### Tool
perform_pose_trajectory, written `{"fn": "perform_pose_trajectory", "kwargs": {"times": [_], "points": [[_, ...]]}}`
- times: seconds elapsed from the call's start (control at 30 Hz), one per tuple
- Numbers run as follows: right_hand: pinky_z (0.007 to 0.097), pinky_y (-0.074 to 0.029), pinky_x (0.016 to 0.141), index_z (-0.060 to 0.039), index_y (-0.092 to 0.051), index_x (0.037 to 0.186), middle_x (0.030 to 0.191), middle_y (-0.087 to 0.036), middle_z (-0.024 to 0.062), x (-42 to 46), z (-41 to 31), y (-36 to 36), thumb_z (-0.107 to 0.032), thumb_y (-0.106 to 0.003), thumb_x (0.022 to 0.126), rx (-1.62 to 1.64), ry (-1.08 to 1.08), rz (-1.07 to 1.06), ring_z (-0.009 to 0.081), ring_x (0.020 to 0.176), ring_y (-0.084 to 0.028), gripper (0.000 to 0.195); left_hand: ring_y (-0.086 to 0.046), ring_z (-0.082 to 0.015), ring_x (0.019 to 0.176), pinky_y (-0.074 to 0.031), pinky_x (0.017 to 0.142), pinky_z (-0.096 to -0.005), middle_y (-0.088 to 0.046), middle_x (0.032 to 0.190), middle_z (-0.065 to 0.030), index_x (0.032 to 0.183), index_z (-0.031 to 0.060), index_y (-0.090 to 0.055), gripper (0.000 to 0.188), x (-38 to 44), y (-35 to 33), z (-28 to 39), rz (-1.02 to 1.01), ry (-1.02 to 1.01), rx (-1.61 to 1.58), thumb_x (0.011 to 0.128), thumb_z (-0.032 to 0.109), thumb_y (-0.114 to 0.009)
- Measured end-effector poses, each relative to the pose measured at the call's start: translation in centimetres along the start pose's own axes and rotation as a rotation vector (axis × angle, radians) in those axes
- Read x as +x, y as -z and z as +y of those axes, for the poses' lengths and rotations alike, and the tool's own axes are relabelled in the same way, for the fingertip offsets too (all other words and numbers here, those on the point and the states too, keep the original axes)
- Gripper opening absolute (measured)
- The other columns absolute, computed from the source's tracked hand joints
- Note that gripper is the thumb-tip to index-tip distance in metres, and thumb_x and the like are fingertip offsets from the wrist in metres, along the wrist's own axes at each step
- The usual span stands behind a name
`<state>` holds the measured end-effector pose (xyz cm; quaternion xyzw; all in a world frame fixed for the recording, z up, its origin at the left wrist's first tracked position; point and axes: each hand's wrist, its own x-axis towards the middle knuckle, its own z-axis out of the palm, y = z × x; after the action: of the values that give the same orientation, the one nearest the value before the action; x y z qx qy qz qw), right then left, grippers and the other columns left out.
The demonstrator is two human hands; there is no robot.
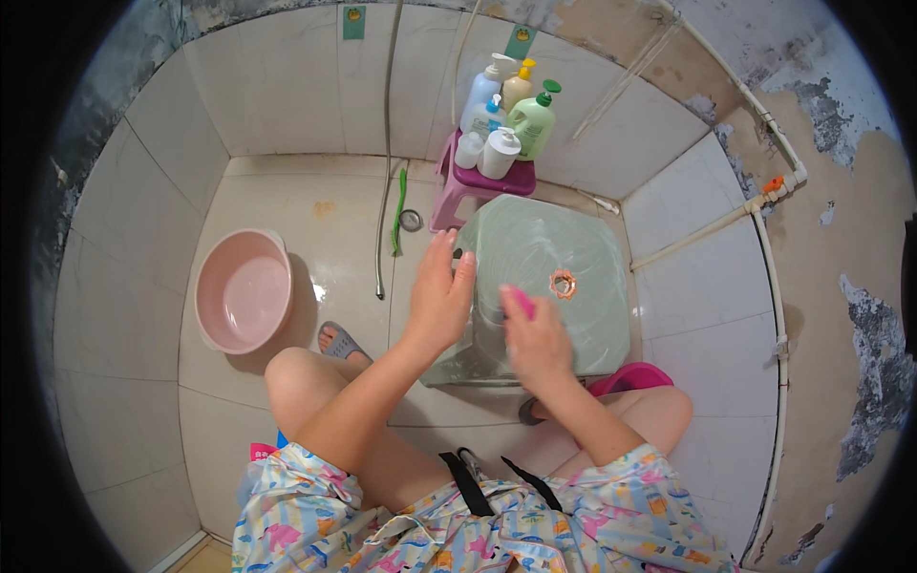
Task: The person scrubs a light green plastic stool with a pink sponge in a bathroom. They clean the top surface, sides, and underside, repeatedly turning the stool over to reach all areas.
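A large pale green, box-like object with rounded corners point(534, 236) lies before me on the tiled floor, its broad face streaked with whitish suds. A round hole with an orange, flower-shaped rim point(563, 284) is in that face. My left hand point(438, 297) is at the object's left edge, thumb and fingers apart, holding nothing. In my right hand point(537, 344), blurred, is a bright pink object point(524, 303), mostly covered by the fingers, over the sudsy face; it may be a brush, but I cannot tell.
Pump bottles point(499, 152) crowd a purple and pink plastic stool point(445, 183) at the back wall. A pink basin point(247, 286) stands left. A grey hose point(387, 179), a green brush point(400, 208) and a round drain point(410, 220) are nearby. A magenta basin point(634, 377) sits by my right knee.
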<state>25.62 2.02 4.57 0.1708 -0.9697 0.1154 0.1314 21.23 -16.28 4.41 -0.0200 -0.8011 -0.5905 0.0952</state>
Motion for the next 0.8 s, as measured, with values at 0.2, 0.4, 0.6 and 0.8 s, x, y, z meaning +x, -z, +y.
{"fn": "perform_pose_trajectory", "kwargs": {"times": [0.2, 0.4, 0.6, 0.8], "points": [[0.0483, -0.054, 0.076, -0.0179, -0.054, 0.143, 0.109, -0.054, 0.0162, 3.3, 1.3, -0.6, -0.015, -0.062, 0.094, -0.112, -0.201, -0.021, 0.0378, 0.097, -0.06, 0.05, -0.035, -0.0413, 0.148, -0.028, 0.122, -0.045, -0.04, 0.156, -0.0285, 0.15, -0.006, -0.041, 0.059, -1.2, -2.2, 0.8, -0.078, -0.009, -0.08, 0.109, 0.036, -0.042], [0.049, -0.054, 0.075, -0.0188, -0.055, 0.14, 0.107, -0.055, 0.0156, -4.2, -1.1, 1.7, -0.014, -0.059, 0.096, 0.032, -0.066, -0.089, 0.0364, 0.091, -0.06, 0.045, -0.035, -0.0412, 0.148, -0.027, 0.122, -0.0448, -0.04, 0.156, -0.0283, 0.151, -0.006, -0.04, 0.059, -1.7, -3.2, 1.2, -0.039, -0.053, -0.107, 0.11, 0.036, -0.039], [0.0489, -0.053, 0.08, -0.0213, -0.054, 0.146, 0.113, -0.057, 0.0178, -3.2, 5.8, 1.0, -0.008, -0.062, 0.092, 0.076, -0.259, 0.049, 0.0371, 0.097, -0.061, 0.056, -0.035, -0.0413, 0.148, -0.027, 0.122, -0.0449, -0.039, 0.157, -0.0279, 0.152, -0.0068, -0.036, 0.061, -1.8, -3.4, 0.9, -0.049, -0.028, -0.1, 0.11, 0.038, -0.036], [0.0482, -0.054, 0.082, -0.0186, -0.057, 0.139, 0.114, -0.055, 0.0188, -3.4, -3.1, 0.9, -0.009, -0.061, 0.091, 0.151, -0.158, -0.052, 0.0371, 0.101, -0.061, 0.049, -0.029, -0.0411, 0.151, -0.023, 0.124, -0.0458, -0.032, 0.161, -0.0267, 0.156, -0.007, -0.027, 0.069, -1.9, -4.7, -0.7, -0.026, -0.14, -0.019, 0.109, 0.043, -0.033]]}}
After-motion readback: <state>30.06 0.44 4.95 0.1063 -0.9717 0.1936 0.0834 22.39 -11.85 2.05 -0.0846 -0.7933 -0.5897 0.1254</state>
